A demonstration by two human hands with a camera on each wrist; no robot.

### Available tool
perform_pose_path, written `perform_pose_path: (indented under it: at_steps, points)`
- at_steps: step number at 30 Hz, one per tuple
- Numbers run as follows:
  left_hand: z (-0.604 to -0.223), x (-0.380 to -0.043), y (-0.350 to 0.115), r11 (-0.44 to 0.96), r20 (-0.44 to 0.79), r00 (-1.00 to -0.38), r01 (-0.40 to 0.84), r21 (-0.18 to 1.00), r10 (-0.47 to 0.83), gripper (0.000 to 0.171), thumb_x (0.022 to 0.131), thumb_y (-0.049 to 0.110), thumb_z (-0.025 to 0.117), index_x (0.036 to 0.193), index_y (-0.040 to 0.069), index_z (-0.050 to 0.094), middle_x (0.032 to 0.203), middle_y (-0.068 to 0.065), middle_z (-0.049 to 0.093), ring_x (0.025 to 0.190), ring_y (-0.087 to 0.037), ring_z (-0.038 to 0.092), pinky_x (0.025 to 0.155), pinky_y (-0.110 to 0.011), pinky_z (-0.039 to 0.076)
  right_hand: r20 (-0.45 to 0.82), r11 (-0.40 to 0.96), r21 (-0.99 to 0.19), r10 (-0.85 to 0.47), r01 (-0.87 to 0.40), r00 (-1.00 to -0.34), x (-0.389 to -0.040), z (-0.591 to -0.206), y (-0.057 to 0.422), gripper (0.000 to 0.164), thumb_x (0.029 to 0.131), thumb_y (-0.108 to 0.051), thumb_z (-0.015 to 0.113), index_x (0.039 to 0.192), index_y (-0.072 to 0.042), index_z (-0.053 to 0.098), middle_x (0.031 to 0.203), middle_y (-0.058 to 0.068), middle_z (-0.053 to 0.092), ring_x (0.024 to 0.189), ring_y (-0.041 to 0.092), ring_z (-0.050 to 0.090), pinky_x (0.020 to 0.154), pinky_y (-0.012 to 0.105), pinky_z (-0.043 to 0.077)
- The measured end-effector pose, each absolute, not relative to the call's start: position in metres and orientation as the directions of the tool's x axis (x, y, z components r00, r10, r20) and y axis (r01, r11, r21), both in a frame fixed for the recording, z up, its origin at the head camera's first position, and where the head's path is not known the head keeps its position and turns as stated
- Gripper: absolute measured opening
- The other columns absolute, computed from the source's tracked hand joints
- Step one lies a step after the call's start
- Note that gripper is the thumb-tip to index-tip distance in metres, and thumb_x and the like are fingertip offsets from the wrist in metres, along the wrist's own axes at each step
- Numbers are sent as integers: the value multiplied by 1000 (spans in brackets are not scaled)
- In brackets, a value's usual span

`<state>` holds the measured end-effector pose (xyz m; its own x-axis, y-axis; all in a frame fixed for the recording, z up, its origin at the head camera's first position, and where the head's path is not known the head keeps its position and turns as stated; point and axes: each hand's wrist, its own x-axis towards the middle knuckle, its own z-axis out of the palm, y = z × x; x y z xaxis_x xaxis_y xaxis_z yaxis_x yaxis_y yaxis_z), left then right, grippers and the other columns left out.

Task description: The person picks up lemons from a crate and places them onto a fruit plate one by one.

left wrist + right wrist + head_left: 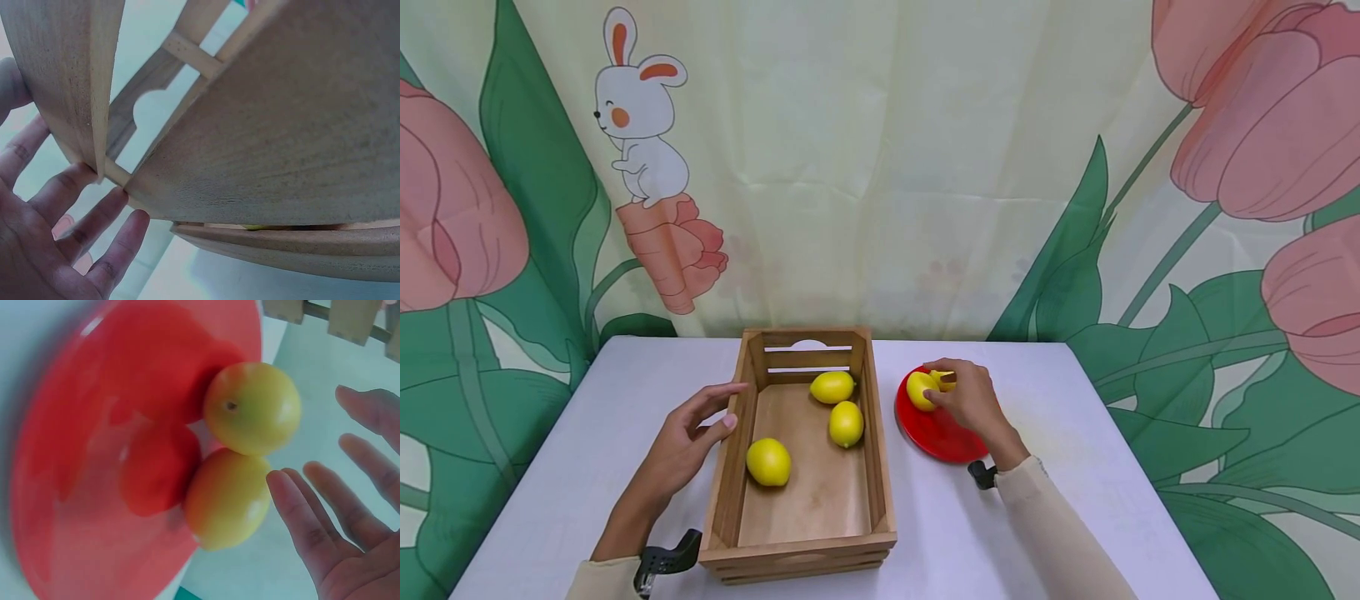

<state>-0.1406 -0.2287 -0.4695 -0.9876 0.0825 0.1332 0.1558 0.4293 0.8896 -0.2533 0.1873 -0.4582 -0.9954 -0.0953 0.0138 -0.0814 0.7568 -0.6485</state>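
A wooden crate [797, 550] holds three yellow lemons: one lemon [768, 462] by its left wall, another lemon [832, 387] near the far end, and a third lemon [846, 423] by the right wall. My left hand [685, 437] touches the crate's left side; in the left wrist view its fingers are extended against the slats. On a red plate [943, 437] to the right of the crate lie two lemons, one lemon [253, 409] against the other lemon [228, 500]. My right hand [966, 396] reaches over them, its fingers spread and apart from the fruit in the right wrist view.
Crate and plate stand on a table with a white cloth [1052, 400]. Behind it hangs a curtain [865, 183] printed with tulips, leaves and a rabbit. The crate's right wall [877, 442] rises between its inside and the plate.
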Motion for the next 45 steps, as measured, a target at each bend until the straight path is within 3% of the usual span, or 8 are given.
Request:
perform_pose_path:
  at_steps: [7,15,26,39,45]
  points:
    - [-470,-141,-229,431,136,-988,156,889,78,41,103,36,54,143,35,49,151,6,48,133,-9,47,95,-17,47,74,737,-661,-123,-141,-990,-255,-443,186,48,83,-20,82,128,-26,67,130,3,64,120,33,62,75,40,62]
    - [-470,-141,-228,419,142,-986,165,893,85,41,103,34,54,144,31,49,152,1,47,137,-27,46,94,-14,44,165,724,-650,-161,-231,-973,-258,-422,177,47,81,-21,83,126,-25,69,129,1,64,114,30,65,78,39,61]
    - [-469,-141,-227,411,139,-987,162,897,85,42,102,34,55,143,31,49,152,1,47,137,-28,46,94,-12,44,232,726,-614,-211,-311,-950,-254,-391,157,48,81,-28,83,126,-23,69,127,0,66,109,24,66,82,41,60]
    - [-469,-140,-227,410,129,-989,148,900,75,41,103,35,54,143,30,50,151,1,48,133,-15,48,92,-17,49,304,643,-648,-274,-409,-913,-249,-363,125,43,83,-27,82,124,-26,70,126,-3,67,107,20,68,84,38,60]
    - [-472,-142,-228,408,126,-989,144,901,72,41,102,36,55,143,32,50,150,4,50,128,-1,47,92,-18,50,307,559,-706,-313,-435,-899,-248,-356,107,42,83,-25,82,124,-25,70,126,-3,67,109,20,67,88,39,59]
